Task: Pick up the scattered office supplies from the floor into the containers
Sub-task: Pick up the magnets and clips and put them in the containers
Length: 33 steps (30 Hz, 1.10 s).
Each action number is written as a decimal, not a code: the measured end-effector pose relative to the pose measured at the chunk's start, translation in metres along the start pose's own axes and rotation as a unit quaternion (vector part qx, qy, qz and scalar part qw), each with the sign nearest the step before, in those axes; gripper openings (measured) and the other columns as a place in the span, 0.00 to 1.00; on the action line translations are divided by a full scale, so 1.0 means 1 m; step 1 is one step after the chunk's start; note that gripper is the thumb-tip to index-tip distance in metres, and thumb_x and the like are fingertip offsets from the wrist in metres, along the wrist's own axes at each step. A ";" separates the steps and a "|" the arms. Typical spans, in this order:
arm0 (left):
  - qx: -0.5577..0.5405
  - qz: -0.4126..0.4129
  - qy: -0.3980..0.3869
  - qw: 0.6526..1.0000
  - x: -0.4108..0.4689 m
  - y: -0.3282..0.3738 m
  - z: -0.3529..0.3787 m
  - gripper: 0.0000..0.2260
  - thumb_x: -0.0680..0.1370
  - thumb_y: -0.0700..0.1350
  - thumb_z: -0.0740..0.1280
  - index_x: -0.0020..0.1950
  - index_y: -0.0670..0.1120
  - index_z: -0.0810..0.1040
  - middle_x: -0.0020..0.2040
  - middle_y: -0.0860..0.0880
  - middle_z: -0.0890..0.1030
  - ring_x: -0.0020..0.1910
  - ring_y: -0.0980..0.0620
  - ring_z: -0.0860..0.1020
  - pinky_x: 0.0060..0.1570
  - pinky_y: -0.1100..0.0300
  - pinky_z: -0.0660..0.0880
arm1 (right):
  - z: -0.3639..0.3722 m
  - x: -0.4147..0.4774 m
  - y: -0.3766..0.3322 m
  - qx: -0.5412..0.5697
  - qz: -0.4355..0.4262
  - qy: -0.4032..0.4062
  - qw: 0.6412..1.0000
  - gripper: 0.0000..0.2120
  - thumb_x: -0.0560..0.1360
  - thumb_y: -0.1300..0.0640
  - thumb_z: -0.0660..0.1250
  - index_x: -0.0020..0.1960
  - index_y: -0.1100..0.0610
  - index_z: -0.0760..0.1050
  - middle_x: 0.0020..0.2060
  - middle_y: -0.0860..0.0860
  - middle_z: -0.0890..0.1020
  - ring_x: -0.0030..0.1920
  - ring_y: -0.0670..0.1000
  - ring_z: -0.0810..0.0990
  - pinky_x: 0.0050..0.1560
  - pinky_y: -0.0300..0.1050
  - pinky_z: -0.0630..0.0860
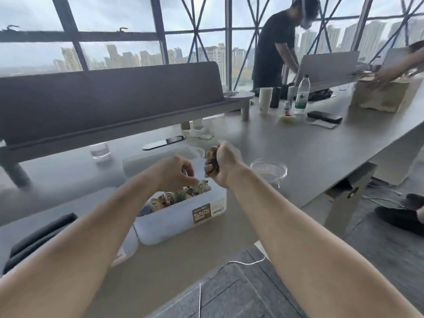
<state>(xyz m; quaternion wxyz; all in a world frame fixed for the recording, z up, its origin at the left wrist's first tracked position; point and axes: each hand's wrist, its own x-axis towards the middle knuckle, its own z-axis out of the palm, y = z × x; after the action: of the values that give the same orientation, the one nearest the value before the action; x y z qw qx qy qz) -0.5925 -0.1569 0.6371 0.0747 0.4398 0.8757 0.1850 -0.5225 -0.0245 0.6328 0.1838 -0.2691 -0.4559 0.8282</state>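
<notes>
A long grey desk [298, 143] runs from the near left to the far right, with a dark divider panel [110, 99] standing along its far-left edge. Near the desk's front edge sits a translucent rectangular plastic container [183, 216], its long axis running from near left to far right and its labelled side facing the near right. It is heaped with binder clips [181, 196], too jumbled to tell which way any 1 points. The left hand [176, 173] hangs over the container's far end, fingers drawn together, pinching at the top of the pile. The right hand [223, 164] is raised just beyond the container's far-right corner, fist clamped on a bunch of clips [212, 165]. A small clear round dish [269, 169] stands just right of that hand. Toward the desk's far end stands 1 water bottle [301, 95].
</notes>
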 end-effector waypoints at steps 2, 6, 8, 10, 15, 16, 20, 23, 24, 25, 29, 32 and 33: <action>0.020 -0.038 -0.030 0.999 -0.001 -0.018 0.000 0.07 0.76 0.50 0.73 0.48 0.48 0.80 0.41 0.51 0.80 0.37 0.57 0.77 0.37 0.62 0.73 | 0.017 0.008 0.016 -0.099 -0.012 -0.017 0.995 0.14 0.81 0.57 0.52 0.40 0.57 0.70 0.32 0.54 0.73 0.30 0.51 0.70 0.32 0.43 0.68; -0.006 -0.056 -0.052 0.997 -0.010 -0.033 -0.003 0.09 0.76 0.45 0.72 0.55 0.51 0.78 0.51 0.52 0.79 0.45 0.53 0.78 0.45 0.60 0.77 | 0.034 0.016 0.027 -0.265 -0.036 -0.045 0.963 0.16 0.83 0.56 0.53 0.63 0.62 0.73 0.52 0.55 0.73 0.46 0.52 0.73 0.42 0.44 0.71; -0.005 -0.060 -0.042 0.997 -0.019 -0.032 -0.010 0.14 0.76 0.45 0.72 0.61 0.50 0.78 0.55 0.52 0.78 0.49 0.52 0.77 0.47 0.61 0.73 | 0.033 0.006 0.020 -0.304 -0.022 -0.041 0.951 0.19 0.83 0.55 0.52 0.66 0.63 0.72 0.55 0.57 0.75 0.49 0.55 0.72 0.51 0.50 0.70; -0.017 -0.066 -0.026 0.997 -0.029 -0.030 -0.018 0.17 0.76 0.48 0.72 0.65 0.49 0.76 0.56 0.52 0.79 0.50 0.52 0.78 0.45 0.63 0.71 | 0.031 -0.011 0.008 -0.332 -0.014 -0.045 0.942 0.21 0.82 0.50 0.51 0.61 0.61 0.75 0.58 0.58 0.76 0.46 0.53 0.71 0.56 0.54 0.69; -0.047 -0.045 0.032 0.997 -0.075 -0.010 -0.031 0.16 0.76 0.51 0.71 0.62 0.50 0.76 0.54 0.51 0.81 0.50 0.53 0.80 0.48 0.62 0.77 | 0.021 -0.065 -0.020 -0.311 -0.012 -0.082 0.947 0.27 0.82 0.38 0.45 0.65 0.53 0.73 0.70 0.54 0.71 0.53 0.52 0.70 0.64 0.59 0.62; -0.047 -0.041 0.038 0.997 -0.085 -0.003 -0.031 0.15 0.76 0.51 0.71 0.61 0.50 0.77 0.54 0.51 0.81 0.49 0.53 0.80 0.48 0.61 0.78 | 0.021 -0.074 -0.022 -0.313 -0.011 -0.083 0.946 0.29 0.82 0.38 0.43 0.66 0.53 0.72 0.74 0.54 0.68 0.62 0.55 0.69 0.68 0.62 0.59; -0.057 -0.047 0.086 0.994 -0.122 0.006 -0.024 0.12 0.76 0.49 0.71 0.58 0.48 0.79 0.51 0.50 0.81 0.46 0.50 0.81 0.47 0.58 0.79 | 0.030 -0.100 -0.007 -0.281 -0.031 -0.069 0.957 0.30 0.83 0.39 0.41 0.63 0.58 0.72 0.77 0.57 0.61 0.77 0.61 0.56 0.75 0.60 0.53; -0.066 -0.041 0.114 0.990 -0.148 -0.002 -0.018 0.11 0.77 0.48 0.71 0.57 0.46 0.80 0.51 0.47 0.82 0.48 0.48 0.81 0.52 0.54 0.79 | 0.032 -0.115 0.009 -0.229 -0.065 -0.053 0.970 0.27 0.84 0.41 0.42 0.59 0.59 0.71 0.74 0.60 0.67 0.73 0.61 0.64 0.71 0.55 0.61; -0.069 -0.040 0.107 0.991 -0.158 -0.003 -0.015 0.11 0.77 0.47 0.70 0.57 0.46 0.80 0.51 0.47 0.82 0.48 0.48 0.81 0.52 0.54 0.79 | 0.026 -0.122 0.013 -0.225 -0.071 -0.034 0.971 0.27 0.84 0.41 0.43 0.60 0.60 0.72 0.71 0.61 0.69 0.69 0.61 0.67 0.68 0.54 0.65; -0.070 -0.038 0.099 0.992 -0.167 -0.003 -0.012 0.10 0.77 0.46 0.69 0.57 0.46 0.80 0.51 0.47 0.82 0.48 0.48 0.80 0.52 0.56 0.78 | 0.019 -0.130 0.015 -0.231 -0.078 -0.020 0.970 0.27 0.83 0.41 0.45 0.60 0.60 0.73 0.69 0.61 0.72 0.65 0.61 0.70 0.64 0.53 0.68; -0.101 -0.032 0.060 0.993 -0.191 0.019 0.005 0.07 0.77 0.45 0.69 0.54 0.47 0.80 0.51 0.47 0.82 0.50 0.47 0.81 0.52 0.56 0.79 | -0.032 -0.178 0.009 -0.377 -0.047 -0.038 0.924 0.28 0.82 0.37 0.47 0.65 0.56 0.73 0.63 0.57 0.75 0.60 0.58 0.76 0.56 0.51 0.74; -0.108 0.000 0.030 0.994 -0.201 0.055 0.039 0.02 0.75 0.46 0.70 0.43 0.52 0.80 0.44 0.50 0.84 0.45 0.49 0.82 0.45 0.59 0.78 | -0.087 -0.231 0.011 -0.475 -0.030 -0.006 0.879 0.27 0.82 0.37 0.51 0.65 0.56 0.73 0.57 0.55 0.77 0.51 0.54 0.78 0.51 0.49 0.75; -0.112 0.014 0.022 0.993 -0.204 0.071 0.052 0.02 0.74 0.47 0.70 0.42 0.51 0.81 0.41 0.52 0.84 0.42 0.51 0.82 0.42 0.62 0.77 | -0.107 -0.250 0.014 -0.492 -0.023 0.004 0.870 0.26 0.82 0.38 0.51 0.64 0.57 0.73 0.56 0.55 0.77 0.50 0.54 0.78 0.51 0.48 0.75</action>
<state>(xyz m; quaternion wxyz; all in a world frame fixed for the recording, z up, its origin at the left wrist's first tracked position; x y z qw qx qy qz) -0.4018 -0.2670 0.6100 0.1016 0.4364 0.8446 0.2930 -0.2613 -0.0990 0.6437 0.0487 -0.3177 -0.8095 0.4914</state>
